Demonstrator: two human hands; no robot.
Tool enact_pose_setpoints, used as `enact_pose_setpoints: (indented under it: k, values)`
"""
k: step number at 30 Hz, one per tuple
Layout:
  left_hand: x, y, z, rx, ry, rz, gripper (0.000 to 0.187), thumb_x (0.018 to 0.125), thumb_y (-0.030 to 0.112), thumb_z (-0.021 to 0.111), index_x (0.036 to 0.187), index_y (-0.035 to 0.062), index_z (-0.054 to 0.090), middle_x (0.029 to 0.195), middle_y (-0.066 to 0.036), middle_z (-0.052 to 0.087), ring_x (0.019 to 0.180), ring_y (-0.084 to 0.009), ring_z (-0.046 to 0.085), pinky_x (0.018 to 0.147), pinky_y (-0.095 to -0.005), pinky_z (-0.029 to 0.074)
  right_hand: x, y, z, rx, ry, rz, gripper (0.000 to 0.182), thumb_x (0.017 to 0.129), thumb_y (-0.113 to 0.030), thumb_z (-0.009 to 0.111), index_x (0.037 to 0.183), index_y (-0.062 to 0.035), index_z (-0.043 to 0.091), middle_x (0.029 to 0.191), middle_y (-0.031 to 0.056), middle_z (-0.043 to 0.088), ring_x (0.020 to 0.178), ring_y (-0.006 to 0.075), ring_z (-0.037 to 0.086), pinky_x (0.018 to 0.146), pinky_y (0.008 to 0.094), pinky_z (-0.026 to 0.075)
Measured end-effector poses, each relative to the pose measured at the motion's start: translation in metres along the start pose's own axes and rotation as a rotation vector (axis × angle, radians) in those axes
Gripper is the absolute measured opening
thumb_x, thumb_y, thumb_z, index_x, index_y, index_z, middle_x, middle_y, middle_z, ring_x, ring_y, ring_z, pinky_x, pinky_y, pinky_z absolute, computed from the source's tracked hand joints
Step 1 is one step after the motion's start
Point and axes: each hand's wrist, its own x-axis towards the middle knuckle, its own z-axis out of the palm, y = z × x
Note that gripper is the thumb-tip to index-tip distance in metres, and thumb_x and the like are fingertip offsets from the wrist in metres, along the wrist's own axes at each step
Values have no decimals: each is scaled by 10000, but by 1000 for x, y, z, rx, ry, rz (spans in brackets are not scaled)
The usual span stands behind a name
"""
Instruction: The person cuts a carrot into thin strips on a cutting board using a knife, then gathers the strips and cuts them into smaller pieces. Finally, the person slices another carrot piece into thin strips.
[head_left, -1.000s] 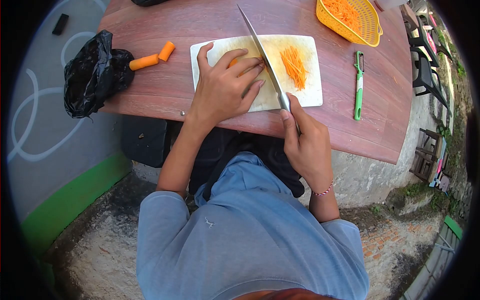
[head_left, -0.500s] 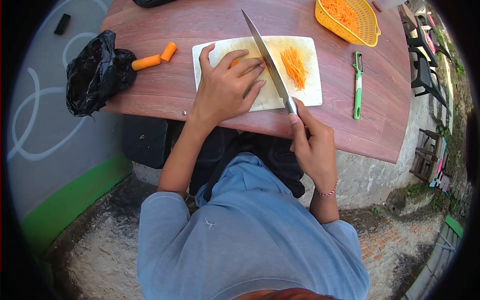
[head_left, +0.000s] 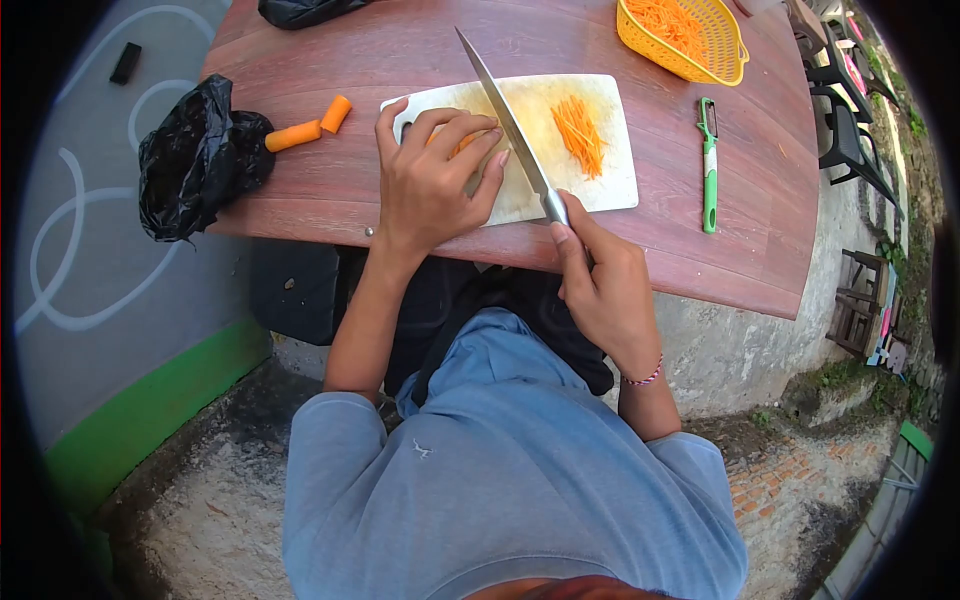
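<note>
My right hand [head_left: 607,280] is wrapped round the handle of a large kitchen knife [head_left: 507,118], whose blade slants up and to the left over a white cutting board [head_left: 618,165]. Left of the blade, my left hand [head_left: 432,190] lies with bent fingers over a piece of carrot [head_left: 463,146] on the board. Only a bit of orange shows between those fingers; the rest is covered. A small heap of thin carrot strips [head_left: 578,138] rests on the board, right of the knife.
Two carrot pieces [head_left: 293,136] lie by a black plastic bag [head_left: 205,160] at the table's left edge. A green-handled peeler [head_left: 710,170] lies right of the board. At the far right stands a yellow basket [head_left: 680,62] of shredded carrot. The wooden table's [head_left: 700,275] front edge is near me.
The knife and my right hand have moved left across the board. My left hand has also slid a little left, its fingers still over the carrot. The view has shifted slightly.
</note>
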Motion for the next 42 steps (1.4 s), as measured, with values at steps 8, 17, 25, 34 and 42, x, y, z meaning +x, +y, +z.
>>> enact_pose_setpoints:
  k: [8, 17, 25, 34, 42]
  values:
    - [0, -2, 4, -81, -20, 32, 326, 887, 194, 810, 1203, 115, 804, 1239, 1, 759, 1178, -216, 679, 1176, -594, 345, 3, 11, -13, -25, 108, 128, 373, 1065, -165, 672, 1381, 31, 695, 830, 280, 683, 689, 396, 699, 667, 444, 537]
    - [17, 20, -11, -67, -112, 209, 442, 974, 351, 733, 1366, 146, 735, 1410, -51, 697, 1420, -262, 585, 1251, -617, 267, -13, 4, -23, -192, 217, -186, 443, 939, -159, 826, 1369, -84, 754, 828, 137, 707, 701, 311, 708, 649, 413, 543]
    - [41, 18, -1, 28, -262, 314, 521, 1029, 558, 616, 1294, 130, 751, 1358, -47, 712, 1401, -231, 599, 1253, -678, 177, -21, 10, -26, -286, 245, -197, 452, 913, -156, 841, 1357, -117, 767, 855, 97, 716, 697, 282, 710, 632, 408, 552]
    - [56, 18, 13, -31, -280, 401, 670, 1054, 672, 485, 1320, 114, 746, 1327, -30, 741, 1378, -240, 621, 1260, -685, 168, -19, 12, -24, -290, 255, -230, 467, 896, -139, 852, 1354, -116, 767, 891, 95, 733, 719, 272, 727, 637, 399, 561]
    - [36, -24, -37, -91, -7, 102, 164, 928, 160, 805, 1075, 103, 762, 1115, -30, 766, 1169, -249, 682, 1131, -500, 379, -15, 15, -29, -168, 231, -203, 466, 935, -123, 830, 1387, -57, 737, 881, 133, 734, 717, 280, 720, 656, 378, 560]
